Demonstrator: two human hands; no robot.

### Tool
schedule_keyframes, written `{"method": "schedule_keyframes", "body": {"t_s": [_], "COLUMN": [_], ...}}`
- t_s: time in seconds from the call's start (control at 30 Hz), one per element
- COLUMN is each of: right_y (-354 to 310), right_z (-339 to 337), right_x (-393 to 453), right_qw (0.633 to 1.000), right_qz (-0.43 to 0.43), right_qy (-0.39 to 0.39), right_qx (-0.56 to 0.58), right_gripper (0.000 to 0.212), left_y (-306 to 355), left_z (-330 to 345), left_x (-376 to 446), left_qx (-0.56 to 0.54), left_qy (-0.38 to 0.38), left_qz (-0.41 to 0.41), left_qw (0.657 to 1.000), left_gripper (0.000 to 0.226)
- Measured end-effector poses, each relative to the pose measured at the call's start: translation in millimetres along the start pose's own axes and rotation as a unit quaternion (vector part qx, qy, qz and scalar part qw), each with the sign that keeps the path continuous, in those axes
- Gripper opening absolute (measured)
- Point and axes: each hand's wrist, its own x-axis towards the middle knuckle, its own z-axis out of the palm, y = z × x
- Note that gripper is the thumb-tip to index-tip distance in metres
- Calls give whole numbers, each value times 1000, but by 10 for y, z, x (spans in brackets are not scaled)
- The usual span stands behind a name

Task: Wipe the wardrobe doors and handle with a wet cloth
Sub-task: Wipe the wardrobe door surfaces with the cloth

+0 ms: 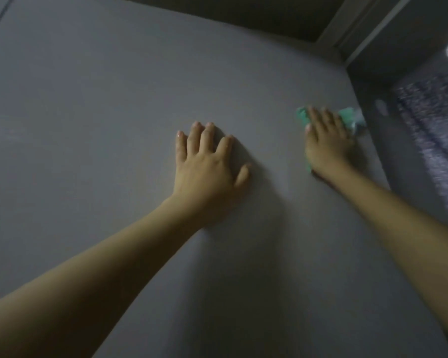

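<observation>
Grey door fills the view. Left hand lies flat on it, fingers spread. Right hand presses a green cloth near its right edge, fingers straight.

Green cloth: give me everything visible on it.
The green cloth is a teal, soft-looking fabric, bunched rather than spread flat, lying against the grey wardrobe door near its right edge. The right hand presses it to the door with straight fingers and covers most of it; only corners show past the fingertips and a sliver by the wrist. Wetness cannot be judged.
</observation>
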Motion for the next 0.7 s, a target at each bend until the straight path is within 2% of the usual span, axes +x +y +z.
{"method": "schedule_keyframes", "body": {"t_s": [0.07,0.13,0.2,0.3,0.33,0.4,0.5,0.57,0.63,0.7], "right_y": [4,184,391,591,577,478,318,320,400,442], "right_z": [11,-15,-24,-44,-30,-20,-32,-108,-181,-204], "right_x": [-484,-549,-248,223,230,24,-734,-1164,-1147,-858], "right_qw": [990,979,990,997,995,998,992,980,973,985], "right_qz": [-137,-203,-136,72,96,61,-113,-198,-228,-160], "right_qy": [21,6,15,-26,-29,-13,39,11,-14,-20], "right_qx": [17,4,-18,-2,0,-13,-31,-28,-37,-54], "right_gripper": [56,55,56,48,49,52,54,51,52,57], "left_y": [11,10,8,24,20,27,25,28,32,58], "left_z": [25,47,46,26,25,30,30,22,-2,-11], "left_x": [-2,-5,-13,-18,-14,-15,-19,-36,-84,-189], "left_qx": [5,11,5,-7,-10,-14,-15,-28,-58,-76], "left_qy": [6,10,15,12,9,9,15,19,21,15], "left_qz": [0,2,-5,-5,-3,-3,-9,-12,-16,-23], "left_qw": [1000,1000,1000,1000,1000,1000,1000,999,998,997], "left_gripper": [73,71,75,80,80,80,80,78,75,72]}}
